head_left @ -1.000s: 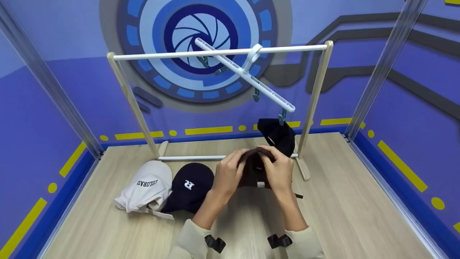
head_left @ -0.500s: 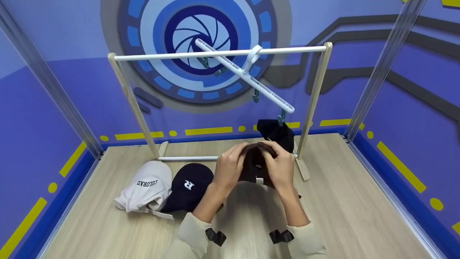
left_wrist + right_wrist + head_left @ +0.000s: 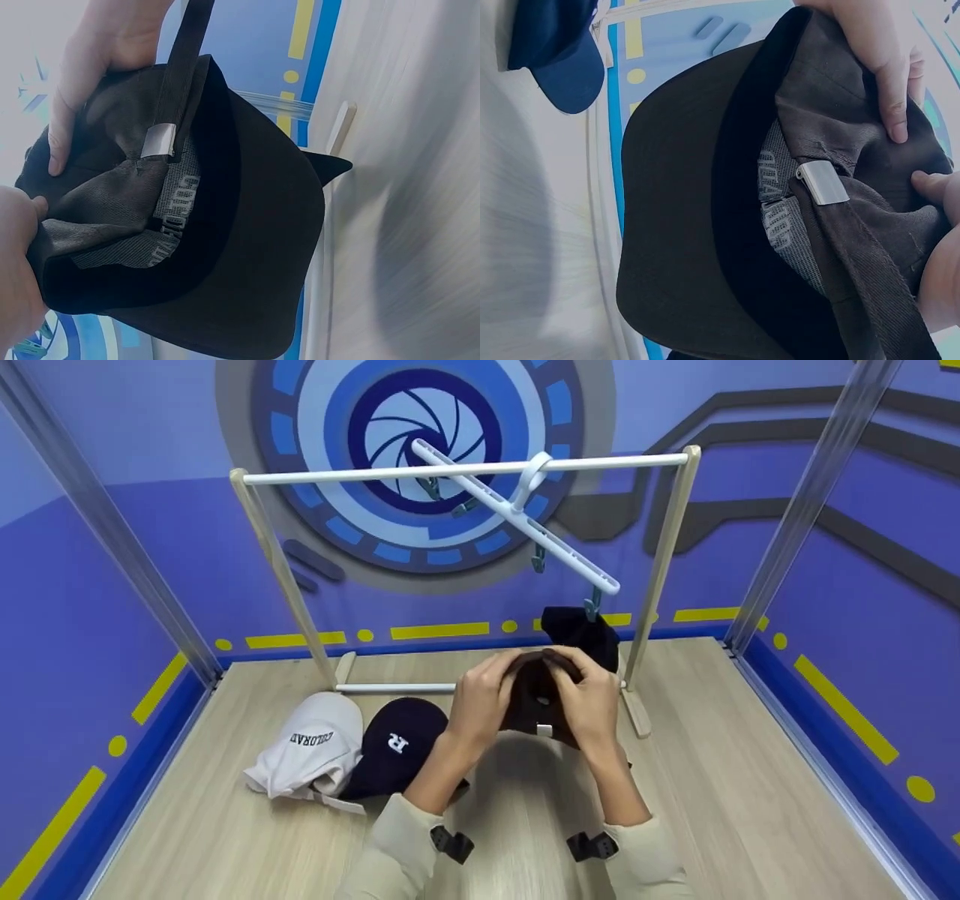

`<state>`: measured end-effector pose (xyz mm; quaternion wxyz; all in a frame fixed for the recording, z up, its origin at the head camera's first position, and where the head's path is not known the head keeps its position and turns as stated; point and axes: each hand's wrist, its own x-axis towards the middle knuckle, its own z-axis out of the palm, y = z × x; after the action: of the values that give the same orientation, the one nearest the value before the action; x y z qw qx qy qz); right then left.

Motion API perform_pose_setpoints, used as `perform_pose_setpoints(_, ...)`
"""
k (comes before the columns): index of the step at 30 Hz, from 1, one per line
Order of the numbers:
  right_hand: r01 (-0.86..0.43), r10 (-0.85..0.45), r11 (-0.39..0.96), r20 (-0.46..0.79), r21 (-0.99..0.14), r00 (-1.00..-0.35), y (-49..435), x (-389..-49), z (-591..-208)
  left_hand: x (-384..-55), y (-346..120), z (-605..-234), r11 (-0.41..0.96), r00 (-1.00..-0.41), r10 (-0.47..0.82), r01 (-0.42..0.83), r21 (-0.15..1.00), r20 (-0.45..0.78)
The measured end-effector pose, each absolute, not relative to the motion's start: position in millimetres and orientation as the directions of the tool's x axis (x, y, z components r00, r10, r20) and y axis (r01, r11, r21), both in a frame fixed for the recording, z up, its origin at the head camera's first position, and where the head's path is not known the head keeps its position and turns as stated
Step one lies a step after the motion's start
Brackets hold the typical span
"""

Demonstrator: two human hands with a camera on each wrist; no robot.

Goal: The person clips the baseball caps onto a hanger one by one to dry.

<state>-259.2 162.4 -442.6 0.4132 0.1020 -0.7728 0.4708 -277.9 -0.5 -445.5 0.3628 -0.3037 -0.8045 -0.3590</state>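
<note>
Both hands hold a dark brown baseball cap [image 3: 530,706] above the table, in front of the rack. My left hand [image 3: 480,701] grips the left side of its crown and my right hand [image 3: 589,701] the right side, fingertips close together at the top. In the left wrist view the cap's brim [image 3: 277,225] points down to the table, and its open underside faces me. A silver buckle [image 3: 823,182] sits on its back strap [image 3: 881,292]. Thumbs press the fabric in both wrist views; the other fingers are partly hidden behind the crown.
A white hanger [image 3: 555,544] with green clips hangs on the rack's white rail [image 3: 337,475]. Behind my right hand, a black cap [image 3: 577,634] is under one clip [image 3: 592,606]. A white cap [image 3: 319,735] and a navy cap [image 3: 405,727] lie on the table [image 3: 750,780] at left.
Both hands have lifted the brown cap slightly, up and away from me, keeping their grip at its top. The other caps and the hanger stay as they were.
</note>
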Motion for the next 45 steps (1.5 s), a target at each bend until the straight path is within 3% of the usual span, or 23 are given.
perform_pose_setpoints(45,-0.445,0.277,0.342,0.541,-0.828,-0.794,163,-274,-425,-304,8,-415,0.599,-0.572,0.236,0.722,0.346,0.786)
